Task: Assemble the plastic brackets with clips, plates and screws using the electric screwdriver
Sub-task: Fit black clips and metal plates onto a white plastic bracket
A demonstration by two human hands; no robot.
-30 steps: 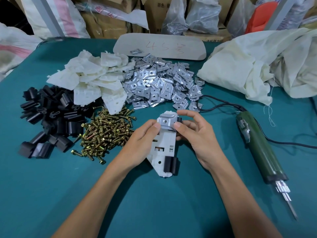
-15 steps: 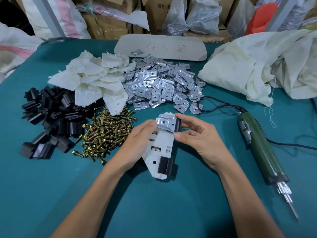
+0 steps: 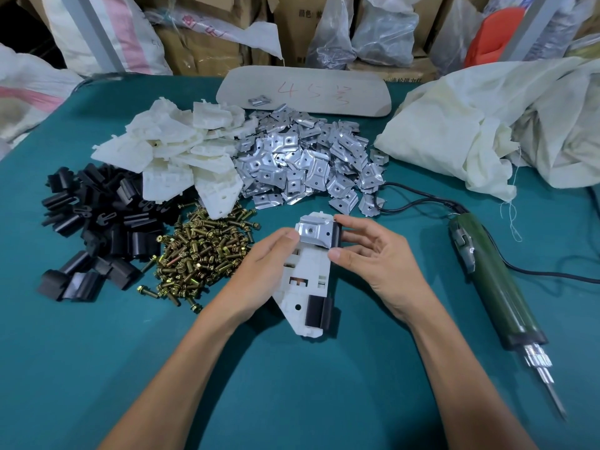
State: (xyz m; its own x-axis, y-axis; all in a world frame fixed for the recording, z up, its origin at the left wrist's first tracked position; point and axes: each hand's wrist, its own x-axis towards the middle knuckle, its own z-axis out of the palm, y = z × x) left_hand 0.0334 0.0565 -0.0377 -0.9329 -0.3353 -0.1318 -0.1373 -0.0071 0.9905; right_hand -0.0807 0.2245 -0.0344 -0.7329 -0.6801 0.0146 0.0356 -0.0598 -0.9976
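A white plastic bracket (image 3: 305, 280) lies on the teal table in front of me, with a black clip (image 3: 319, 311) on its near end and another at its far right edge. A metal plate (image 3: 316, 233) sits on the bracket's far end. My left hand (image 3: 259, 271) grips the bracket's left side, thumb against the plate. My right hand (image 3: 373, 258) pinches the far clip and the plate's right edge. The green electric screwdriver (image 3: 490, 280) lies untouched on the table to the right.
Piles sit beyond my hands: black clips (image 3: 94, 222) at left, brass screws (image 3: 201, 251), white brackets (image 3: 175, 157) and metal plates (image 3: 308, 164). A grey board (image 3: 324, 92) lies at the back. A cream cloth (image 3: 487, 125) bunches at right. The screwdriver's cable (image 3: 412, 199) runs behind.
The bracket has tilted slightly, its near end swinging left. My right hand has opened its grip a little, fingers now on the far clip and the plate's edge.
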